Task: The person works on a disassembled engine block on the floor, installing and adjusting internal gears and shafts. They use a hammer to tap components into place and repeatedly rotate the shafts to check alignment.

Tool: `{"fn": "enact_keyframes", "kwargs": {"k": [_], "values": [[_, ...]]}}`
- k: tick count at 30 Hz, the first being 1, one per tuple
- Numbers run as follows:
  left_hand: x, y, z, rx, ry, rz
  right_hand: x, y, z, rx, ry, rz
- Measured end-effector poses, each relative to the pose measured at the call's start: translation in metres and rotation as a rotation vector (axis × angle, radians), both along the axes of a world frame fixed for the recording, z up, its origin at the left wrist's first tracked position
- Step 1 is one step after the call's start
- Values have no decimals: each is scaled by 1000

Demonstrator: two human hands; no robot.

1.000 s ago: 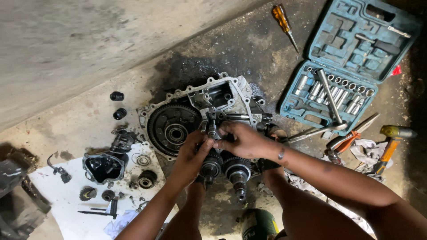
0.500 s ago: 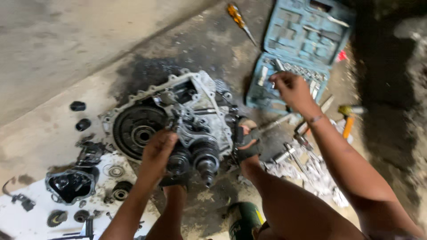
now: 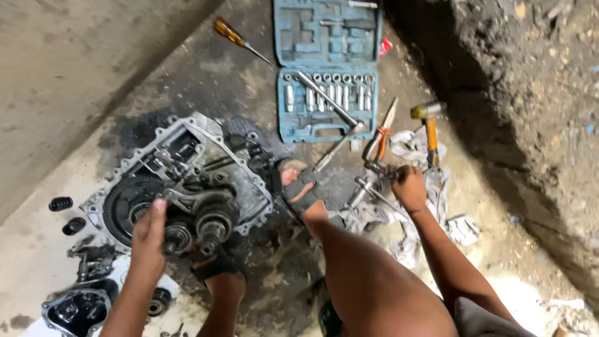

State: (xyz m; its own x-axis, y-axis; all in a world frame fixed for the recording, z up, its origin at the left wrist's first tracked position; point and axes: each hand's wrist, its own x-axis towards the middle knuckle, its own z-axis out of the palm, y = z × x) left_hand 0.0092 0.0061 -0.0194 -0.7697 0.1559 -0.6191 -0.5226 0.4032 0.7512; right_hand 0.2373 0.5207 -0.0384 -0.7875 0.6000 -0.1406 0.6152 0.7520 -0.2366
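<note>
- Head view: left hand point(image 3: 150, 231) at 8 o'clock, fingers together, resting flat on the open gearbox point(image 3: 181, 187), just beside its gear shafts point(image 3: 209, 224).
- Right hand point(image 3: 410, 187) at 3 o'clock, closed around a metal tool point(image 3: 374, 190) over crumpled rags point(image 3: 430, 212).
- Pliers point(image 3: 380, 134) and hammer point(image 3: 427, 128) near it.
- Blue socket set case point(image 3: 327, 68) at 12 o'clock, screwdriver point(image 3: 240, 39) at 11.

Left hand point(image 3: 150, 232) flat, fingers extended forward; right hand point(image 3: 410, 187) fisted, arm outstretched.
</note>
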Motion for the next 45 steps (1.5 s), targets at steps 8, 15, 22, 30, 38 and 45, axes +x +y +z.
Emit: {"fn": "enact_keyframes", "kwargs": {"k": [8,15,22,30,38,45], "values": [[-1,-1,11,-80,6,-110,50,12,-11,-76,-94,-245],[-5,-9,-18,-94,104,-103,23,72,-12,289,35,-161],[-8,7,-2,-120,115,39,-18,108,-1,-182,-430,-183],[5,75,139,-420,865,-115,28,148,-18,-153,-349,-300],[7,138,154,-922,747,-1095,26,26,-2,-932,135,-362],[18,168,113,-1482,897,-1467,-85,-89,19,-1366,-351,-29]]}}
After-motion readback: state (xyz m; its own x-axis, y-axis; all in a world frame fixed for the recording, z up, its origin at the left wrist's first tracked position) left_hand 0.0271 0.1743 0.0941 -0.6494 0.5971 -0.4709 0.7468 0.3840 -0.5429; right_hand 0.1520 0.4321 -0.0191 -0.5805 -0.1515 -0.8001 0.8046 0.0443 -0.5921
